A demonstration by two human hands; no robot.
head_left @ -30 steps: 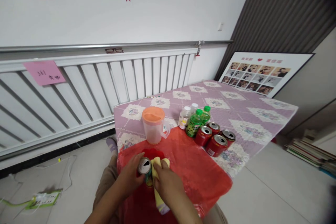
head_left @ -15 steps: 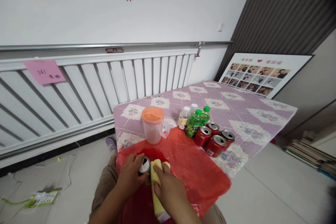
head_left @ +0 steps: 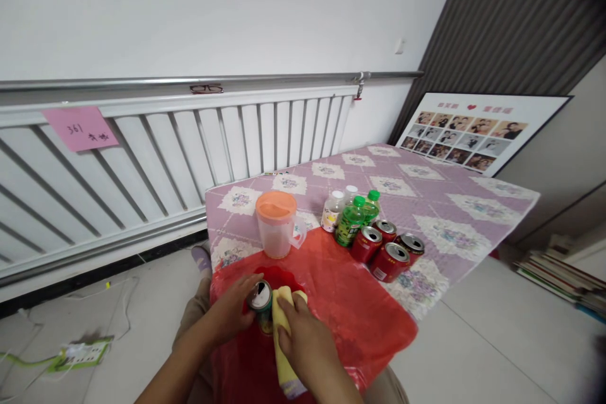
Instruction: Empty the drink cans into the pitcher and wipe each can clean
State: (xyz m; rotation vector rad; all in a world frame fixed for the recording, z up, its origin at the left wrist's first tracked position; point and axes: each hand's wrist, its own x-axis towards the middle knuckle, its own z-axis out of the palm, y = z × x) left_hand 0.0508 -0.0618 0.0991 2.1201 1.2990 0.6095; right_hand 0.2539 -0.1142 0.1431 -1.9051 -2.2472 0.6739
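Observation:
A green drink can [head_left: 263, 310] with an opened top stands upright, low over the red basin-like container [head_left: 284, 278] in front of me. My left hand [head_left: 234, 306] is at the can's left side, fingers stretched out along its rim and thumb drawn back from its front. It looks loosened from the can, though the far fingertips are partly hidden. My right hand [head_left: 303, 331] is closed on a folded yellow cloth [head_left: 284, 360], pressed close to the can's right side. Red plastic sheeting [head_left: 350, 303] spreads under and around both hands.
A clear pitcher [head_left: 275, 237] with an orange lid stands just beyond my hands. To its right are white-capped bottles [head_left: 332, 213], green-capped bottles [head_left: 350, 222] and several red cans [head_left: 389, 263] on the flowered tablecloth [head_left: 454, 227]. A radiator [head_left: 274, 139] runs along the wall behind.
My left hand has loosened and slid back to the left, its thumb leaving the can's front, so more of the can's green side shows. The right hand and cloth have hardly moved.

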